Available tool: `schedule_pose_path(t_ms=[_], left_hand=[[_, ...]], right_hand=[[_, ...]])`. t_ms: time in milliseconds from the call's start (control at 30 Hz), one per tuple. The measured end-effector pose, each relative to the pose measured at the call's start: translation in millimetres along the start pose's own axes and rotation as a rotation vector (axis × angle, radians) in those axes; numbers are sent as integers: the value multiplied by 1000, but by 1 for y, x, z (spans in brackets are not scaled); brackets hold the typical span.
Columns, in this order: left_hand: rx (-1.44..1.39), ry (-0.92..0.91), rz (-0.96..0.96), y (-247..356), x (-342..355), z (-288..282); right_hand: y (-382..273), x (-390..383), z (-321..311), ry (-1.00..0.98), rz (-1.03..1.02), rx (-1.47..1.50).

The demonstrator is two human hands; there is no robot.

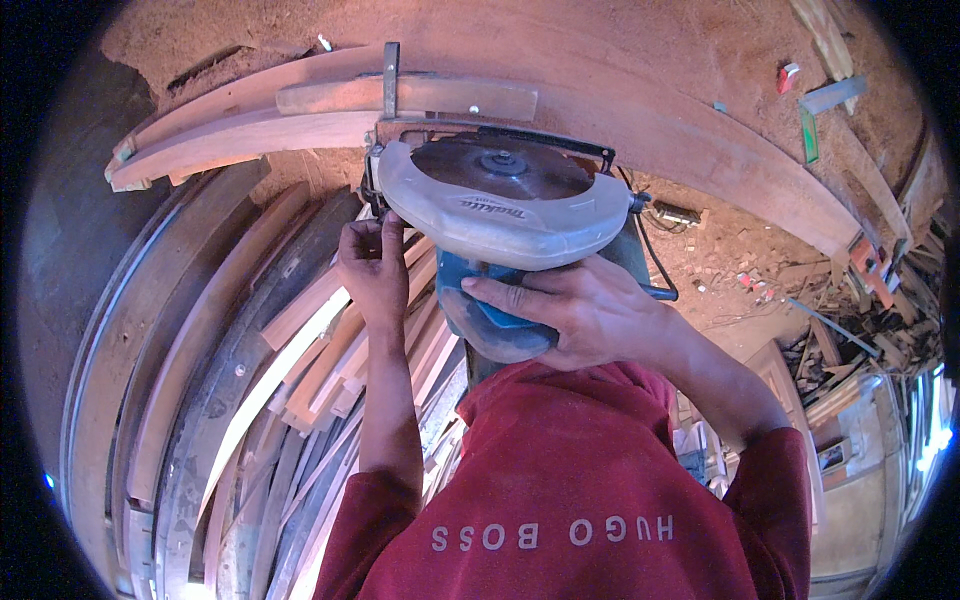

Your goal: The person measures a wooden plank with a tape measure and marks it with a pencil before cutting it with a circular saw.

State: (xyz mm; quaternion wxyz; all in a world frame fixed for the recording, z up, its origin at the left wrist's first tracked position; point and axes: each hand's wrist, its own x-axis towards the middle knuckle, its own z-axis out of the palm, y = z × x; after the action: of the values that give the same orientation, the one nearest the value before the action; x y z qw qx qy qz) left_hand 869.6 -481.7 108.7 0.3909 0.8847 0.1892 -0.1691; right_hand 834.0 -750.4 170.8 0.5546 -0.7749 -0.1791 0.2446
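One circular saw (520, 232) was held up in front of the person's chest, blade side upward, between the near edge of a long board (690, 135) and the red shirt (590, 455). The right grip (590, 310) was partly closed around its blue housing, forefinger and thumb a little apart and palm bearing on the body, while hiding part of that housing. The left grip (375, 255) was at the guard's left end, fingers curled and thumb raised to a small dark fitting; whether it pinched that part could not be told. A dark metal bar (391, 80) stood across a shorter plank (480, 101) just beyond the saw. To the left lay long stacked timbers (205, 340), narrow and rough-sawn, some passing behind the left forearm; on the right, a heap of scrap wood (840, 340) lay well apart. The guard was smooth, pale and rounded, the blade (505, 168) a flat brownish metal disc, and the ground (620, 35) reddish and grainy.
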Motion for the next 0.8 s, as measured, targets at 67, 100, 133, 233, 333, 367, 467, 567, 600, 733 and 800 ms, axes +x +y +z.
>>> schedule_pose_path(t_ms=[67, 100, 133, 233, 333, 367, 467, 567, 600, 733, 800], left_hand=[[58, 3, 37, 7, 1, 0], [88, 5, 55, 11, 1, 0], [120, -2, 48, 15, 1, -1], [195, -22, 51, 22, 1, -4], [241, -56, 72, 22, 3, -6], [268, -76, 61, 21, 3, -8], [310, -97, 176, 21, 6, -10], [333, -125, 280, 28, 7, -13], [340, -138, 300, 30, 8, -13], [344, -120, 353, 24, 6, -14], [356, -92, 418, 19, 4, -14]], right_hand=[[0, 1, 0, 22, -13, -9], [1, 1, 1, 35, -20, -11], [1, 1, 1, 47, -28, -14], [0, 0, 1, 21, -8, 0], [0, 0, -1, -8, 5, -2], [0, 0, -1, -4, 1, -7], [1, 0, 0, 13, -16, -22], [1, 0, 0, 30, -26, -28], [0, 1, 0, 23, -22, -26], [1, 0, 1, 18, -17, -43], [0, 0, 0, 12, -14, -45]])
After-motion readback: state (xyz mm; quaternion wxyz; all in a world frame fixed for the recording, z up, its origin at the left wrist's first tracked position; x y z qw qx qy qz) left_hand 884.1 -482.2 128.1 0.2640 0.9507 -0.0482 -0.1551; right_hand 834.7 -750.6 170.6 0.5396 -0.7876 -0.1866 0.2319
